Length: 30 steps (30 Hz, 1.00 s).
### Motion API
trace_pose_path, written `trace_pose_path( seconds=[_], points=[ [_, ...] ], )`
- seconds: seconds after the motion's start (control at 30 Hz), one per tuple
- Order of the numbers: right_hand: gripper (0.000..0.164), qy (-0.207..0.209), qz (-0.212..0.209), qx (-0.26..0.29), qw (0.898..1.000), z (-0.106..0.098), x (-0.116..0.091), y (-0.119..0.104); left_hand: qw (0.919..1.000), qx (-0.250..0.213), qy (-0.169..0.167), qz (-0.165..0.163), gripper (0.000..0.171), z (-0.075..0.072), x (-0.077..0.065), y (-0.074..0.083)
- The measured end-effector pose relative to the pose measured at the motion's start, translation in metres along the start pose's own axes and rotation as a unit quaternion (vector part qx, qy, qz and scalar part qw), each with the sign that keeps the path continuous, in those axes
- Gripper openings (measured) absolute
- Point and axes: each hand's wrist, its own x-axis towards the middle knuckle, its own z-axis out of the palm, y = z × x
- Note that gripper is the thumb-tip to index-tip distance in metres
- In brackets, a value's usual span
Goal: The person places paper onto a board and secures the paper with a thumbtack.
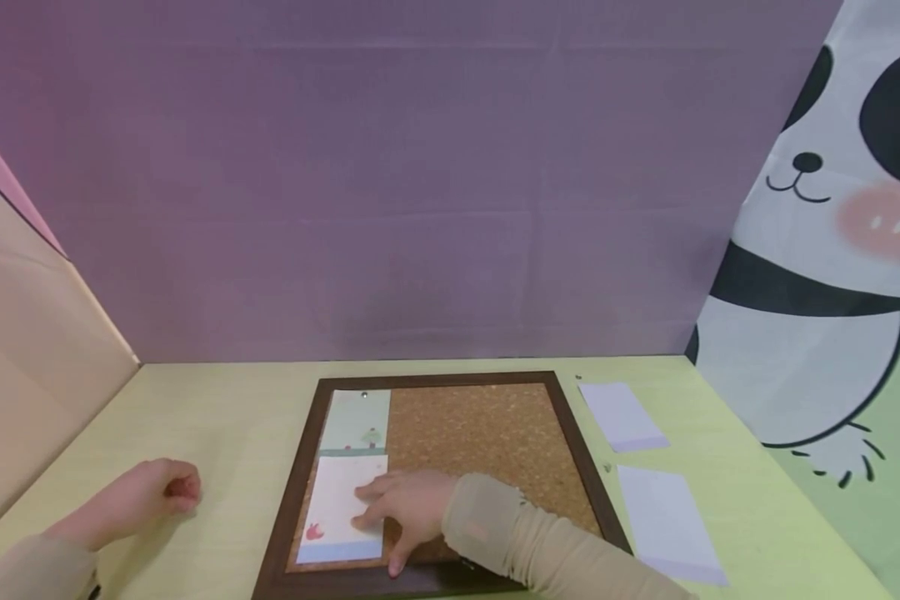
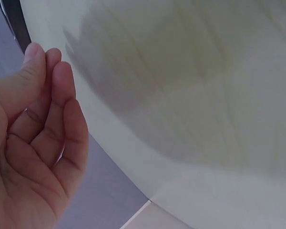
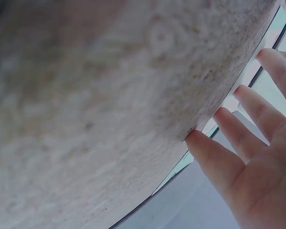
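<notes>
A cork board (image 1: 480, 433) with a dark brown frame lies on the pale table. My right hand (image 1: 412, 504) rests on its lower left part, fingers spread over the right edge of a white note card (image 1: 337, 508) with a small red drawing and a blue bottom strip. Directly above it is a pale green card (image 1: 351, 421), with a small pin (image 1: 364, 394) at its top. Left of the board, my left hand (image 1: 138, 496) hovers over the table with loosely curled fingers. In the left wrist view, nothing shows between the thumb and fingers (image 2: 63, 86).
Two more pale cards lie right of the board, an upper card (image 1: 624, 417) and a lower card (image 1: 671, 521). A small dark pin (image 1: 578, 377) and another small pin-like object (image 1: 607, 467) are near them. A purple cloth (image 1: 420, 183) hangs behind the table.
</notes>
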Motion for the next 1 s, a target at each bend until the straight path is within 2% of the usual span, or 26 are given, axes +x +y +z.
trace_pose_path(
  seconds=[0.27,0.4,0.53,0.77,1.0],
  points=[
    [0.069,0.0,0.006,-0.011,1.0,-0.003,-0.001,-0.003,0.9999,-0.001,-0.005,-0.013,0.016,-0.003,0.005,0.005],
    [0.069,-0.003,0.006,-0.007,1.0,-0.004,-0.002,-0.003,0.9999,0.0,0.006,-0.011,0.016,-0.001,0.009,0.008],
    [0.069,-0.003,0.005,-0.003,1.0,-0.005,-0.002,-0.004,0.9995,-0.026,0.012,-0.013,0.015,0.003,0.014,0.012],
    [0.069,0.002,0.013,0.002,1.0,-0.005,-0.003,-0.004,0.9945,-0.101,0.014,-0.021,0.007,0.006,0.025,0.024],
    [0.069,0.001,0.01,0.0,1.0,-0.006,-0.003,-0.005,0.9921,-0.116,0.029,-0.038,0.005,0.01,0.034,0.035]
  ],
)
